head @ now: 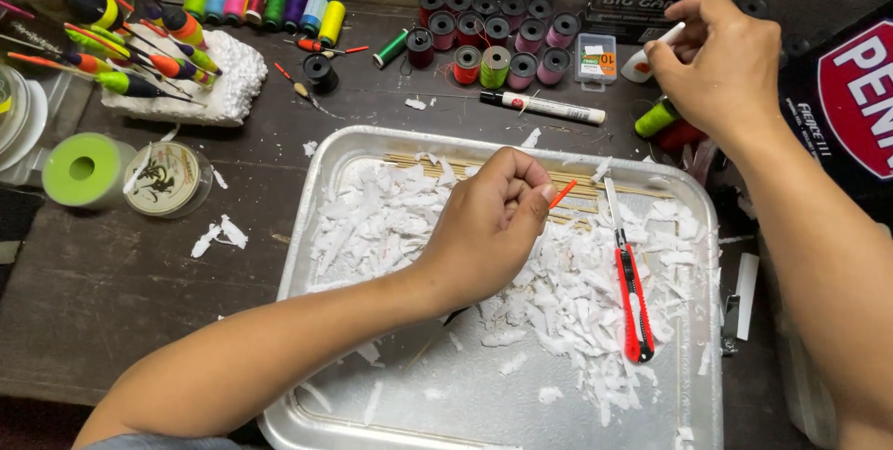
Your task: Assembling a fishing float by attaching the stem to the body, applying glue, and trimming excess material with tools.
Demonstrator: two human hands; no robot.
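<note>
1. Nearest, the left hand point(488, 227) pinched a thin orange stick point(562, 194) over the metal tray point(307, 227).
2. Farther back, the right hand point(721, 64) gripped a white tube point(642, 61).
3. White foam shavings point(567, 292) and a red utility knife point(633, 292) lay in the tray.
4. Thread spools point(493, 36) stood beyond.

Red utility knife point(633, 296), thread spools point(493, 36).

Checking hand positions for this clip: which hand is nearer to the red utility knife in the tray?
Left. The left hand, pinching a thin orange stick, is over the tray just left of the red utility knife. The right hand is beyond the tray, holding a white tube.
</note>
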